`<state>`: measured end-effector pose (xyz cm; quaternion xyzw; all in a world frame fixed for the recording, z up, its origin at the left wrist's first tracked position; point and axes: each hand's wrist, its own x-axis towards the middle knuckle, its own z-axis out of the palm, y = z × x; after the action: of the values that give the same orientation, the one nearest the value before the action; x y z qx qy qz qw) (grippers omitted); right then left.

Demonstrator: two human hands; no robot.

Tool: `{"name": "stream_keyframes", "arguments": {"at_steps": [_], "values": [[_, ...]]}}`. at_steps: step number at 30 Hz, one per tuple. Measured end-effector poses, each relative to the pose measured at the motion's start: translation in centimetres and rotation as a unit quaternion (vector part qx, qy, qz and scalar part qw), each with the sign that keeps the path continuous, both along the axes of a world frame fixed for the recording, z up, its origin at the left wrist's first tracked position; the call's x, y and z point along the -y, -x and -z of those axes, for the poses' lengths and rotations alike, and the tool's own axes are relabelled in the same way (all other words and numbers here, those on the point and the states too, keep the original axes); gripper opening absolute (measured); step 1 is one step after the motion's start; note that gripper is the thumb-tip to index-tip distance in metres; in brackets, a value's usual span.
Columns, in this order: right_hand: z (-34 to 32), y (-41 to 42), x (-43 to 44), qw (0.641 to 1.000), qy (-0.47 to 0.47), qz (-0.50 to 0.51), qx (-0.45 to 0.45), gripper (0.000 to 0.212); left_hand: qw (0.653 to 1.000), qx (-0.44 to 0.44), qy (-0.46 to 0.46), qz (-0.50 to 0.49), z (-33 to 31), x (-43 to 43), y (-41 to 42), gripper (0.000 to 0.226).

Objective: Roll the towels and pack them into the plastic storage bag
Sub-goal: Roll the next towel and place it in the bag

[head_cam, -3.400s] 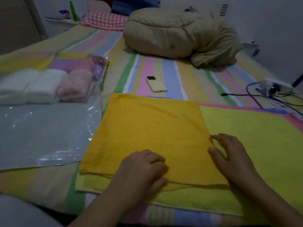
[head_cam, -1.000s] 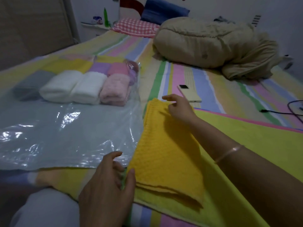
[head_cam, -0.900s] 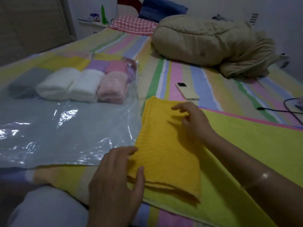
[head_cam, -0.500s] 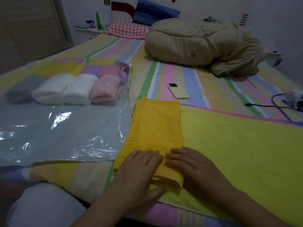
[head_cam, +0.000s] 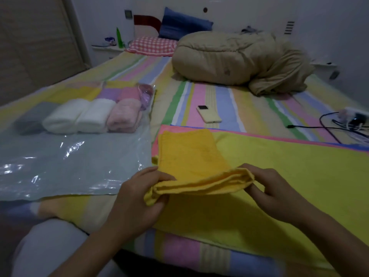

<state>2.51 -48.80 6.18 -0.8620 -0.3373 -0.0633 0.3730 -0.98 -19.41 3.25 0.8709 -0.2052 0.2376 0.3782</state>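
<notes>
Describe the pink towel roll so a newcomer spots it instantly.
Start at the clear plastic bag on the left side of the bed. Rolled towels line its far end. The pale pink roll is rightmost in the nearest row, beside two white rolls.

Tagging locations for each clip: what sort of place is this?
Most likely a bedroom: a bed with a striped sheet, pillows at its head, and a bundled quilt.

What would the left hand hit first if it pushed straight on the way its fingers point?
The left hand first meets the folded yellow towel, whose near edge it pinches. Beyond, probably the right hand gripping that edge's other end; depth is unclear.
</notes>
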Motion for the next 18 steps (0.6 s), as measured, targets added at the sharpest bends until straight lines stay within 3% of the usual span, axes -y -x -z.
{"name": "stream_keyframes", "arguments": {"at_steps": [3, 6, 12, 15, 16, 18], "values": [[0.3, 1.9, 0.4, 0.992, -0.102, -0.005, -0.071, 0.019, 0.994, -0.042, 0.094, 0.044, -0.6, 0.5, 1.4, 0.016], [1.6, 2.9, 0.1, 0.976, -0.175, 0.037, -0.125, 0.014, 0.989, -0.069, 0.125, 0.049, -0.1, 1.4, 1.9, 0.013], [4.4, 2.2, -0.9, 0.954, -0.167, 0.12, -0.219, 0.008, 0.99, -0.128, 0.062, -0.007, 2.1, 1.8, 0.9, 0.025], [5.1, 1.7, -1.1, 0.941, -0.139, 0.16, -0.264, 0.05, 0.982, -0.162, 0.041, -0.083, 3.0, 2.1, 0.5, 0.033], [5.4, 1.5, -1.1, 0.936, -0.138, 0.169, -0.276, 0.056, 0.977, -0.179, 0.042, -0.106, 3.2, 2.1, 0.4, 0.036], [5.6, 1.3, -1.3, 0.925, -0.141, 0.173, -0.307, 0.045, 0.965, -0.216, 0.044, -0.139, 3.3, 2.3, 0.2, 0.039]]}}
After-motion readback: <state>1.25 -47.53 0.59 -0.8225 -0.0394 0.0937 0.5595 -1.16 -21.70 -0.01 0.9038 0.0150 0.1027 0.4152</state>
